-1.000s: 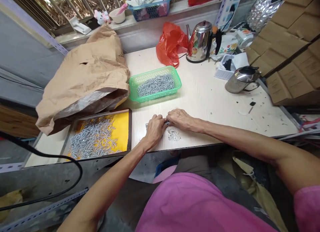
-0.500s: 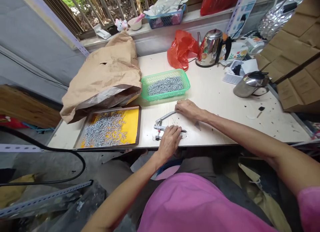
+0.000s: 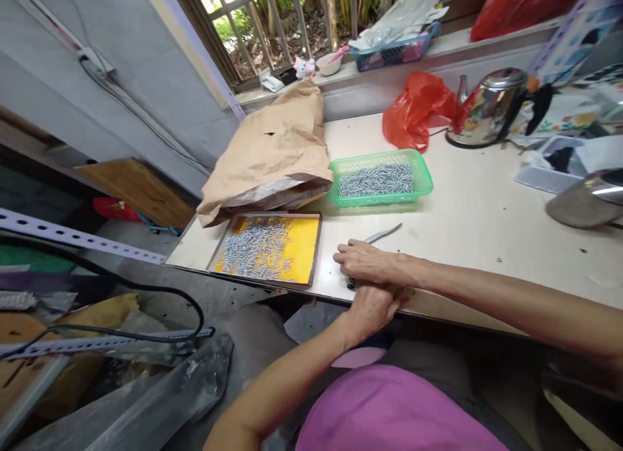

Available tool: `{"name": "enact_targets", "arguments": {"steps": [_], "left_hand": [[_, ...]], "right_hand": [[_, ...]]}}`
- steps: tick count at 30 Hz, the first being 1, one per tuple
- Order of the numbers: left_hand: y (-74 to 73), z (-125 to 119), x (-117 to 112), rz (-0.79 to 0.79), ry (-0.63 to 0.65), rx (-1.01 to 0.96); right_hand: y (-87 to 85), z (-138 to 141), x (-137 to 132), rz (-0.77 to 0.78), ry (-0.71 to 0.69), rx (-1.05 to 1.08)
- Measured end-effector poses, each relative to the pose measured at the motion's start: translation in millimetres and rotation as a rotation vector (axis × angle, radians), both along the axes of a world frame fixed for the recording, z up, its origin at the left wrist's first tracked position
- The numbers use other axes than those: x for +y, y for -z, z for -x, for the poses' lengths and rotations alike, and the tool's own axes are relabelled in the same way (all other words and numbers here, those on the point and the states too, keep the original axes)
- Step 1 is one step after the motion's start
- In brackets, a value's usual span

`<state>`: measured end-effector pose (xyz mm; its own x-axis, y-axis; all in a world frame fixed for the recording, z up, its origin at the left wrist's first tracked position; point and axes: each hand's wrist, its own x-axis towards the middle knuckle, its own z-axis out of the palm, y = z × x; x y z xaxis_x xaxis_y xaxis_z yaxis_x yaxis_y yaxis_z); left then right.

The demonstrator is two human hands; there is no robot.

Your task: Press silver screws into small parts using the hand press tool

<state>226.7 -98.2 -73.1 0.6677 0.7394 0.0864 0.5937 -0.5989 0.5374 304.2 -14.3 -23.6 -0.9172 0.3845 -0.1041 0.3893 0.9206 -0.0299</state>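
A grey metal lever tool lies at the table's front edge, its handle [image 3: 384,233] raised and slanting up to the right. My left hand [image 3: 374,308] is closed on the lower part of this tool, its fingers partly hidden beneath my right wrist. Over the tool's left end my right hand [image 3: 366,261] crosses above the left one, fingers bent and close together; whatever they pinch is hidden. Just left of them is a shallow tray [image 3: 316,251] with a yellow bottom, holding many small metal pins [image 3: 256,248]. Behind stands a green plastic basket [image 3: 423,178] with more such pins [image 3: 374,180].
A large brown paper bag [image 3: 277,146] lies behind the tray. At the back are a red plastic bag [image 3: 418,110] and a shiny kettle [image 3: 489,107]. A metal pot [image 3: 586,201] and a white box [image 3: 545,175] stand at the right.
My right hand has let go of the lever handle and moved down and left to the tool's left end. My left hand stays at the tool. The view has swung left.
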Motion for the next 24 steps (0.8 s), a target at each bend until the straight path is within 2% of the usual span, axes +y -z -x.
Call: {"name": "enact_targets", "arguments": {"steps": [3,5,7,8,10,12,14,17,19,21,24], "left_hand": [[1.6,-1,-3,-0.009,-0.003,-0.024],[-1.6,7,0,-0.075,0.020,-0.037],[-10.2,27,10,-0.189,-0.015,-0.027],[-16.5,43,19,-0.251,-0.064,-0.001],[-31.0,81,42,-0.327,-0.280,0.105],[-44.4,123,68,-0.354,-0.469,0.268],[-52.9,158,90,-0.349,-0.519,0.416],[-56.2,189,112,-0.302,-0.440,0.564],[-56.9,195,120,-0.286,-0.361,0.609],[-60.6,194,125,-0.272,-0.312,0.626],[-71.5,184,128,-0.244,-0.355,0.538]], "right_hand": [[-5.4,9,3,0.057,0.010,0.049],[-24.0,7,8,0.060,0.113,0.176],[-51.0,-5,21,-0.011,0.273,0.351],[-64.8,-16,31,-0.060,0.352,0.429],[-86.8,-43,54,-0.172,0.543,0.536],[-95.2,-72,74,-0.232,0.730,0.480],[-89.0,-95,81,-0.235,0.823,0.395],[-62.7,-109,61,-0.140,0.758,0.397],[-43.0,-106,33,-0.028,0.655,0.449],[-27.4,-101,2,0.070,0.610,0.478],[-15.1,-94,-35,0.178,0.624,0.419]]}}
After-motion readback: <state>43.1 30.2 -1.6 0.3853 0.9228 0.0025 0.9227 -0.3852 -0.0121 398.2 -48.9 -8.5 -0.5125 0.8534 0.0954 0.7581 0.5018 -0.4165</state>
